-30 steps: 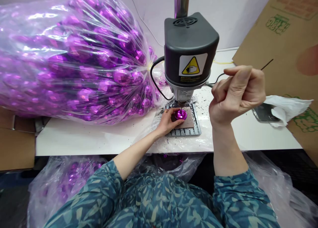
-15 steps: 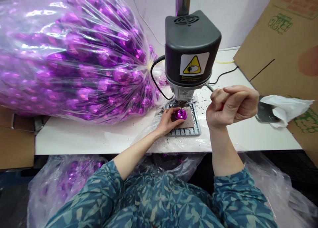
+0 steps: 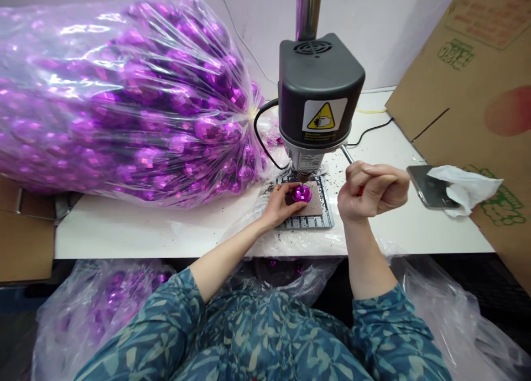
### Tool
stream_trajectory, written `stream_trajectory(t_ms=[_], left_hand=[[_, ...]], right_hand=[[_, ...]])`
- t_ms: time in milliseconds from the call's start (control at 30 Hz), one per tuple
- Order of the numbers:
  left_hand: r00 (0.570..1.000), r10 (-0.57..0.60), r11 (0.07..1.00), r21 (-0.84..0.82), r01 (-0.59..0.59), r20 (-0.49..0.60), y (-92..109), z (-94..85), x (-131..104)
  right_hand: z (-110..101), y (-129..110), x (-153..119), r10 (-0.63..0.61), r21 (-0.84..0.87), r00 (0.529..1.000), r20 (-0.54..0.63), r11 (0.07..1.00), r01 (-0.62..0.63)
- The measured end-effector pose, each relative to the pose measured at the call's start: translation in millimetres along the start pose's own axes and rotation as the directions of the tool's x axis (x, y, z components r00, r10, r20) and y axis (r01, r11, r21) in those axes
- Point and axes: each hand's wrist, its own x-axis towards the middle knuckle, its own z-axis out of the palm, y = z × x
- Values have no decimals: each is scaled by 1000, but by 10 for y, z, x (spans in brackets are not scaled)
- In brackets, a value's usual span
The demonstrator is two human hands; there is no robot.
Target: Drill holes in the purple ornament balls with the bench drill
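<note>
My left hand (image 3: 280,205) holds a shiny purple disc-like piece (image 3: 302,193) between thumb and fingers. The piece lies on a small brown board (image 3: 313,205) over a grey slotted base plate (image 3: 307,222). Directly above stands a dark bench drill (image 3: 321,88) with a hand-warning label; its bit reaches down to the middle of the piece. My right hand (image 3: 373,192) is closed around the end of the drill's lever (image 3: 347,153). A bit of red shows between its fingers, and the rest of the grip is hidden.
A tied clear bag of purple faceted balls (image 3: 166,121) fills the left of the white table (image 3: 136,231). A phone (image 3: 431,187) under a crumpled tissue (image 3: 467,184) lies on the right beside a cardboard box (image 3: 464,88). Dark shavings surround the base plate.
My right hand has come down and a little left with the lever, and the drill head looks slightly lower. My left hand stays on the purple piece. The view has shifted slightly.
</note>
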Motion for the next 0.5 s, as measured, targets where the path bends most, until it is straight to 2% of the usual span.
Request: stream_trajectory(t_ms=[33, 100, 200, 267, 300, 367, 400, 433, 467, 500], left_hand=[[1000, -3, 1000, -1, 3, -2, -1, 7, 7], [1000, -4, 1000, -8, 4, -6, 4, 21, 24], [998, 2, 1000, -22, -3, -57, 50, 4, -9], [993, 56, 998, -5, -56, -102, 103, -54, -135], [990, 108, 994, 10, -108, -87, 130, -98, -240], [964, 254, 965, 45, -258, 78, 174, -200, -521], [922, 325, 936, 69, -346, 211, 189, -252, -682], [860, 376, 895, 105, -433, 345, 199, -303, -843], [793, 400, 847, 144, -511, 460, 204, -351, -990], [748, 393, 805, 193, -561, 535, 205, -395, -1112]], right_hand=[[35, -33, 50, 19, -9, 1000, -8, 1000, -19], [130, -91, 213, 131, -60, 991, -25, 989, -133], [279, -104, 516, 391, -158, 920, -32, 907, -391], [342, -60, 663, 461, -165, 887, -15, 874, -457], [359, -31, 706, 468, -144, 884, -10, 874, -464], [372, 17, 734, 466, -87, 885, -9, 881, -464], [372, 32, 729, 461, -60, 887, -15, 886, -461], [371, 39, 719, 458, -43, 889, -23, 888, -458], [371, 41, 707, 453, -34, 891, -30, 891, -453], [371, 37, 696, 447, -31, 894, -37, 893, -448]])
